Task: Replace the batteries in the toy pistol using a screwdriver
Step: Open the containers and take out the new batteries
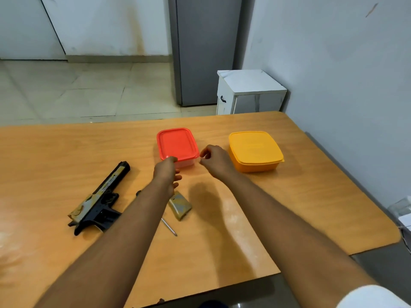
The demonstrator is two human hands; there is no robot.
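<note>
Lying near the desk [244,241] front edge, the screwdriver [169,226], cover piece [179,207] and toy pistol [100,200] wait, while both hands reach the red box [176,144] farther back, probably for batteries: left hand [168,174] loosely spread, right hand [216,160] curled, holding nothing.

Both bare forearms stretch forward, converging toward the middle. The left hand [167,174] is turned palm-right, its fingers [178,177] loosely spread and its tip raised forward. The right hand [215,160] sits just beside it, knuckles up, fingers curled inward into a loose, empty claw. A white sleeve edge shows at the right upper arm.
</note>
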